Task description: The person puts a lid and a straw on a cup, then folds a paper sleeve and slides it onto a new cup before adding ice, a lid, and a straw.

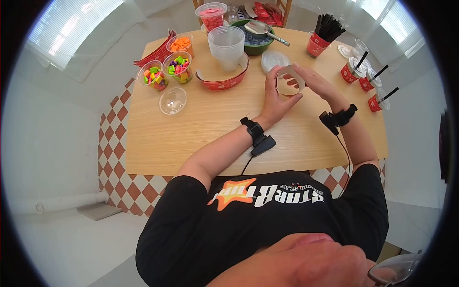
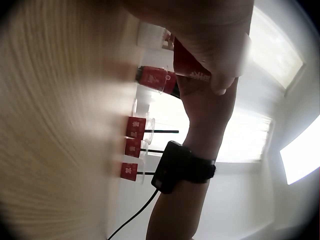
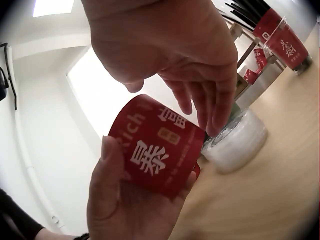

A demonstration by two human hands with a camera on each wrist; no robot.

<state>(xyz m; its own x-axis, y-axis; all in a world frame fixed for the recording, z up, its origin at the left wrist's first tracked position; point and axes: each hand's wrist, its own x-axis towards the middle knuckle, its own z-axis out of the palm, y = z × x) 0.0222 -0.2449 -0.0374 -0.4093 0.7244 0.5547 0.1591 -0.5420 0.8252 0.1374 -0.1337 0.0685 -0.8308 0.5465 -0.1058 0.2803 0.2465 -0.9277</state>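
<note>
A red paper cup sleeve (image 3: 160,145) with white lettering is held above the table; in the head view its pale inner side (image 1: 290,80) shows as a ring. My left hand (image 1: 277,99) grips it between thumb and fingers from the near left. In the right wrist view, that left thumb (image 3: 112,157) lies along the printed side. My right hand (image 1: 313,82) arches over the sleeve's other side, its fingers (image 3: 217,110) extended past it and the thumb tip close to the upper rim. Just beyond the hands sits a stack of clear lids (image 1: 275,61).
Stacked clear cups (image 1: 226,45) stand by a red paper strip (image 1: 224,84). Cups of colourful pieces (image 1: 178,66) and a clear dome lid (image 1: 172,101) are left. A green bowl (image 1: 258,49) with a scoop is behind; black straws (image 1: 329,28) and lidded cups (image 1: 350,71) are right.
</note>
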